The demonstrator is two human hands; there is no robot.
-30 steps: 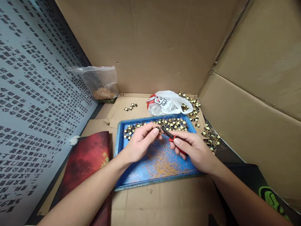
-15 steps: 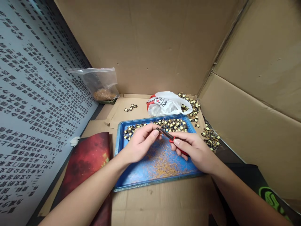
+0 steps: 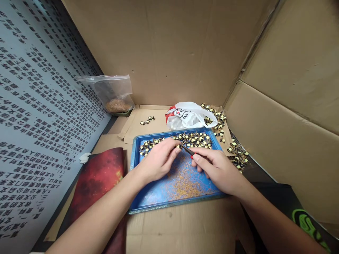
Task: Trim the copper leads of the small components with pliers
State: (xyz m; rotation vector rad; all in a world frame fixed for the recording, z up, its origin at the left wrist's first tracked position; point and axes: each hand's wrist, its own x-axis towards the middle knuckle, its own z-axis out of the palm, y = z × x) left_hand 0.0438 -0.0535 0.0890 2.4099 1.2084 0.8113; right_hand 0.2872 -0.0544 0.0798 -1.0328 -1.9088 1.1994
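My left hand (image 3: 162, 158) is closed, pinching a small transformer (image 3: 179, 146) between thumb and fingertips above the tray. Wrapped round red-handled wire cutters (image 3: 188, 151), my right hand (image 3: 214, 165) holds their dark jaws against the pinched part. Whether the jaws are closed on a lead is too small to tell. Beneath both hands lies a blue tray (image 3: 148, 211). Along its far side sit many black-and-yellow transformers (image 3: 197, 139) with copper wire leads. Loose copper wire clippings (image 3: 185, 187) are strewn over the tray's middle and front.
A white plastic bag (image 3: 185, 116) lies behind the tray, with more transformers (image 3: 238, 153) heaped to its right. A few others (image 3: 147, 120) rest on the cardboard at back left. A clear bag of copper clippings (image 3: 118, 102) stands there too. Left is a red mat (image 3: 97, 183); cardboard walls surround.
My left hand has turned slightly, and the pinched transformer shows its yellow side more. In my right hand, the cutters' red handles are now mostly hidden and drawn closer together.
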